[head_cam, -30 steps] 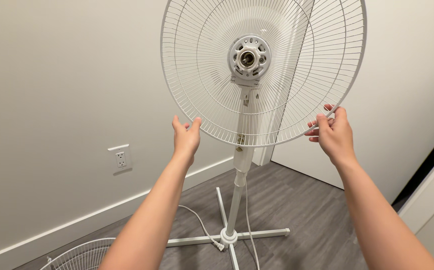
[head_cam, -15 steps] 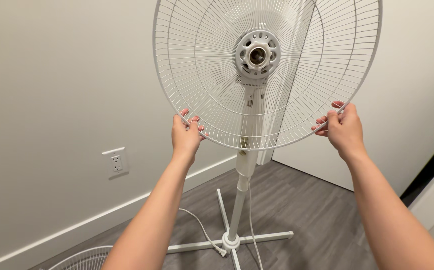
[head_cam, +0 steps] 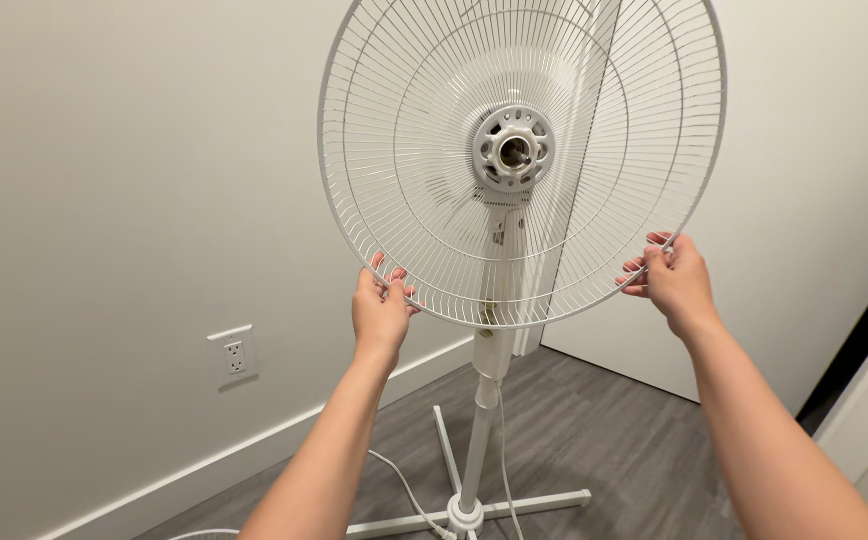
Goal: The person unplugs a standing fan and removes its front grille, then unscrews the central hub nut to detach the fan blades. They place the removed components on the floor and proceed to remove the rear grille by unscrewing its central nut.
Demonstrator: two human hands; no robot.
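Rm corner: pale walls, grey plank floor (head_cam: 604, 440), wall outlet (head_cam: 233, 356) at left. Wire fan guard (head_cam: 424, 200), white, on pedestal stand (head_cam: 481, 420). Left hand (head_cam: 381, 310) & right hand (head_cam: 676, 282), fingers clenched on lower rim at opposite sides, prob. to steady it. Base cut off; cord partly seen.

fan grille (head_cam: 594, 120): white wire, radial spokes with rings
hub (head_cam: 514, 150): pale grey
stand (head_cam: 481, 420): white, cross base
floor (head_cam: 604, 430): grey wood-grain planks
left wall (head_cam: 104, 180): beige
wall socket (head_cam: 233, 355): white
baseboard (head_cam: 254, 445): white
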